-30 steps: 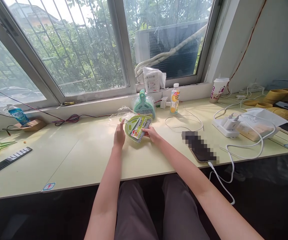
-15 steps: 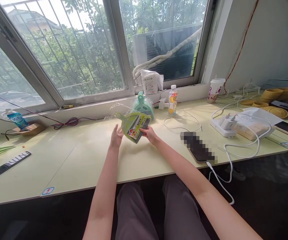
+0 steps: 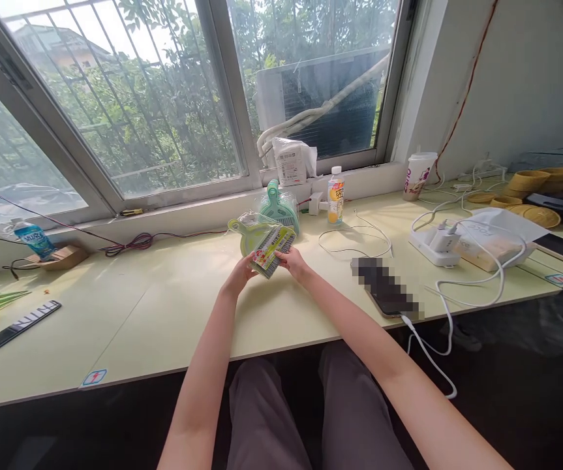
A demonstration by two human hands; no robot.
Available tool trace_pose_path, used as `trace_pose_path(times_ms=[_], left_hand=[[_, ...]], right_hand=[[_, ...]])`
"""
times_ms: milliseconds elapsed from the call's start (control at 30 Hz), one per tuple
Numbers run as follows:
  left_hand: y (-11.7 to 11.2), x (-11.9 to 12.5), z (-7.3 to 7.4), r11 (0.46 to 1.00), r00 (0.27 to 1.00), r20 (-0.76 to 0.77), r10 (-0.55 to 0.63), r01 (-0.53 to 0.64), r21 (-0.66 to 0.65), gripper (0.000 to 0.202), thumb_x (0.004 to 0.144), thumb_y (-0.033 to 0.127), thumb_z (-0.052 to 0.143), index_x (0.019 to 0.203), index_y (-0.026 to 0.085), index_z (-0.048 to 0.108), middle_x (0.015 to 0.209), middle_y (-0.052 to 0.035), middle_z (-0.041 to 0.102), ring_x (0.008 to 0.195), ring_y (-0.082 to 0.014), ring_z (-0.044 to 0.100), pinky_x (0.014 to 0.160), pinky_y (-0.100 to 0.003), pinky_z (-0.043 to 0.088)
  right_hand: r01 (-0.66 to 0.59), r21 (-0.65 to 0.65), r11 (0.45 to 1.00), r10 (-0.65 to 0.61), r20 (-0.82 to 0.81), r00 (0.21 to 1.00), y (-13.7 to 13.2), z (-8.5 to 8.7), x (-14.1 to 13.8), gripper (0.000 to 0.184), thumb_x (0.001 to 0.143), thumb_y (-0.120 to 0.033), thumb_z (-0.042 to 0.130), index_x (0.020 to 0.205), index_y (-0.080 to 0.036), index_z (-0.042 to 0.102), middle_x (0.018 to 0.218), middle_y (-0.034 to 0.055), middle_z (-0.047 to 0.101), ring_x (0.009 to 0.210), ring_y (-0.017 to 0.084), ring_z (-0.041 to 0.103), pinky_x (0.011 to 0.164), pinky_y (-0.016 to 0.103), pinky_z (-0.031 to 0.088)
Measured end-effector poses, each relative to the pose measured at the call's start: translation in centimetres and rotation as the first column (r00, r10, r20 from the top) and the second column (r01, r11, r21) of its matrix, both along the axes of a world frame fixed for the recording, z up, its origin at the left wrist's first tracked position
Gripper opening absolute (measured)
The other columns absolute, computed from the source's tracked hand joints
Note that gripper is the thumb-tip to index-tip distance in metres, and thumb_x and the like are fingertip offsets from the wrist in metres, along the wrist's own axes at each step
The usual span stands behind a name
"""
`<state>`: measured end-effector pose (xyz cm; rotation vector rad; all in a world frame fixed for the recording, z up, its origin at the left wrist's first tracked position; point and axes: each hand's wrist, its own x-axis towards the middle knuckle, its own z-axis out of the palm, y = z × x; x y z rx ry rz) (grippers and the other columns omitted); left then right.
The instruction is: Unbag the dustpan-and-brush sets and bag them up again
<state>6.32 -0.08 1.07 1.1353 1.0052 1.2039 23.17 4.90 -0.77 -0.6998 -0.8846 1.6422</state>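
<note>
Above the pale table, both my hands hold a small light-green dustpan and brush set (image 3: pixel 250 236) in clear wrapping, with a printed label and grey bristles on its front. My left hand (image 3: pixel 243 274) grips its lower left edge, and part of the fingers is hidden behind it. On the right edge, my right hand (image 3: pixel 293 262) pinches the bristle side with the thumb in front. The handle points to the upper left. Just behind it, a mint-green dustpan set (image 3: pixel 277 207), also wrapped, stands against the window ledge.
A juice bottle (image 3: pixel 335 197) and a thin cable stand and lie to the right. Farther right are a charging phone (image 3: pixel 389 290), a white power strip (image 3: pixel 435 247) and a paper cup (image 3: pixel 418 176). On the left lie a black strip (image 3: pixel 17 328) and a blue bottle (image 3: pixel 34 239) in a cardboard tray.
My left hand has moved from beside the dustpan set, fingers apart, to its lower edge and closed on it. The set is turned slightly, while my right hand keeps its hold.
</note>
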Motion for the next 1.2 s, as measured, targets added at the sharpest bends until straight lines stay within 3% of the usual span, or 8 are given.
trace_pose_path(times_ms=[200,400,600,700,800,867,1067,1200], left_hand=[[-0.3,0.2,0.1,1.000,0.999,-0.047,0.006,-0.006,-0.011,0.051,0.083,0.047,0.060,0.127,0.020,0.060,0.129,-0.0103,0.062,0.120,-0.0270,0.056,0.091,-0.035,0.051],[-0.1,1.4,-0.4,0.987,0.987,-0.046,-0.151,0.148,-0.062,0.057,0.083,0.048,0.061,0.134,0.022,0.054,0.132,-0.0118,0.059,0.116,-0.0287,0.059,0.087,-0.041,0.053],[0.0,1.4,-0.4,1.000,1.000,0.010,0.006,-0.006,-0.018,0.052,0.082,0.041,0.065,0.130,0.022,0.057,0.133,-0.0088,0.059,0.121,-0.0253,0.055,0.093,-0.034,0.051],[-0.4,1.7,-0.5,0.992,0.993,-0.012,-0.120,0.119,-0.048,0.054,0.083,0.042,0.063,0.133,0.023,0.055,0.133,-0.0103,0.059,0.118,-0.0273,0.058,0.095,-0.039,0.049],[-0.6,2.1,-0.8,0.938,0.941,-0.024,-0.337,0.334,-0.096,0.052,0.084,0.041,0.063,0.132,0.022,0.057,0.131,-0.0126,0.060,0.118,-0.0284,0.058,0.101,-0.043,0.045],[-0.4,2.2,-0.9,0.915,0.919,0.003,-0.395,0.394,-0.091,0.049,0.085,0.044,0.061,0.130,0.022,0.059,0.133,-0.0132,0.059,0.122,-0.0293,0.055,0.102,-0.045,0.043],[0.2,1.6,-0.4,0.981,0.979,0.099,-0.178,0.168,0.101,0.047,0.088,0.042,0.058,0.132,0.026,0.056,0.144,-0.0078,0.049,0.132,-0.0267,0.046,0.105,-0.043,0.040],[-0.2,1.9,-0.4,0.986,0.984,0.073,-0.163,0.161,0.036,0.049,0.082,0.033,0.067,0.128,0.021,0.056,0.140,-0.0119,0.053,0.127,-0.0287,0.051,0.103,-0.046,0.042]], right_hand=[[-0.026,0.034,0.999,0.026,-0.003,1.000,0.1,0.2,0.3,0.017,0.073,-0.005,0.072,0.083,-0.015,0.063,0.084,0.0051,0.073,0.081,0.020,0.071,0.087,0.043,0.058],[0.054,0.057,0.997,-0.052,-0.042,0.998,0.1,0.0,0.3,0.016,0.075,-0.008,0.071,0.086,-0.016,0.062,0.090,0.0049,0.073,0.082,0.019,0.070,0.091,0.042,0.057],[0.014,0.062,0.998,-0.012,-0.034,0.999,0.0,-0.1,0.2,0.020,0.072,-0.008,0.073,0.085,-0.017,0.062,0.090,0.0054,0.073,0.085,0.021,0.070,0.089,0.043,0.058],[0.035,0.046,0.998,-0.033,-0.039,0.999,0.0,0.1,0.2,0.017,0.073,-0.007,0.071,0.085,-0.016,0.062,0.088,0.0059,0.073,0.082,0.020,0.071,0.088,0.042,0.059],[0.079,0.046,0.996,-0.075,-0.068,0.995,-0.1,0.5,0.3,0.017,0.074,-0.008,0.070,0.086,-0.016,0.061,0.087,0.0062,0.073,0.083,0.021,0.071,0.087,0.042,0.059],[0.095,0.067,0.993,-0.089,-0.095,0.991,-0.1,0.7,0.4,0.019,0.074,-0.011,0.072,0.087,-0.016,0.060,0.088,0.0065,0.073,0.087,0.023,0.071,0.086,0.042,0.060],[0.087,0.046,0.995,-0.081,-0.114,0.990,0.0,0.6,0.5,0.022,0.072,-0.011,0.073,0.088,-0.018,0.059,0.092,0.0062,0.073,0.092,0.023,0.070,0.086,0.041,0.060],[0.098,0.040,0.994,-0.095,-0.074,0.993,0.0,0.1,0.3,0.023,0.072,-0.010,0.072,0.089,-0.017,0.058,0.095,0.0067,0.073,0.088,0.022,0.070,0.083,0.040,0.060]])
